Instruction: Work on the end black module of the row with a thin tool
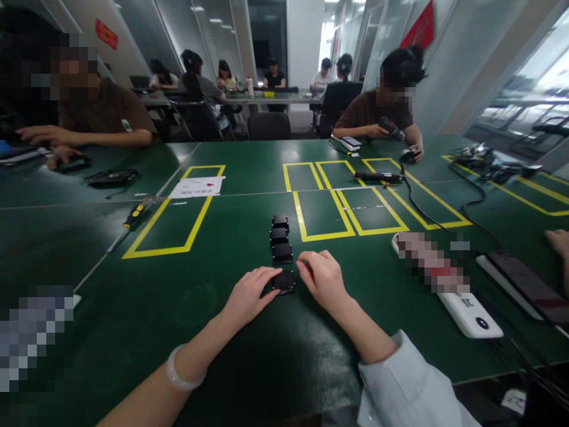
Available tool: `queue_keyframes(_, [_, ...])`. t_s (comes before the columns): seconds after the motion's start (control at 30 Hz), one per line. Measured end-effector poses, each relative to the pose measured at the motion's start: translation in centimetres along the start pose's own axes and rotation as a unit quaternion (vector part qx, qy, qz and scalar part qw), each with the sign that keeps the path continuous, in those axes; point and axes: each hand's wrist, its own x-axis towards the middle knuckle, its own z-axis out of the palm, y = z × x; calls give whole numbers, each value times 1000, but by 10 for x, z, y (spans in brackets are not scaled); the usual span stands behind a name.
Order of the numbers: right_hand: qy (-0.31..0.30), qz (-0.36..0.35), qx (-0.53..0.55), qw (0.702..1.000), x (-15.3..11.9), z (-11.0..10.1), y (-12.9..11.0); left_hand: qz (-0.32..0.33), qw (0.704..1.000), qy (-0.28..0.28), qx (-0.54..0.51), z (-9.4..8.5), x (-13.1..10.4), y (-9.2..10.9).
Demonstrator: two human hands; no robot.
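A small black square block [284, 281] with tiny pins at its corners lies flat on the green table. My left hand [251, 296] grips its left side, fingers along the far edge and thumb along the near edge. Just right of that block, my right hand [325, 280] hovers with its fingers curled in a pinch. Whatever those fingertips may hold is hidden. Beyond them, three similar black blocks [281, 252] line up in a row leading away from me.
Yellow tape outlines [326, 237] mark the green table [222, 367]. A white power bank [471, 314] and cables are at right. A yellow-black screwdriver [134, 214] and paper sheet [198, 187] lie left. Across the table, one person [371, 112] holds a power tool; another [111, 112] handles a dark part.
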Motion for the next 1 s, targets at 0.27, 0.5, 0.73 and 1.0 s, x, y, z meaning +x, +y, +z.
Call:
queue_keyframes(0.27, [3, 4, 14, 1000, -1, -2, -3, 16, 1000, 2, -2, -3, 2, 2])
queue_keyframes(0.5, [6, 13, 8, 1000, -1, -3, -5, 12, 1000, -2, -10, -4, 3, 2])
queue_keyframes(0.73, [-25, 11, -31, 999, 6, -5, -6, 5, 1000, 4, -13, 1, 1, 3])
queue_keyframes(1.0, [-18, -6, -56, 998, 8, -4, -5, -5, 1000, 9, -14, 0, 1, 7])
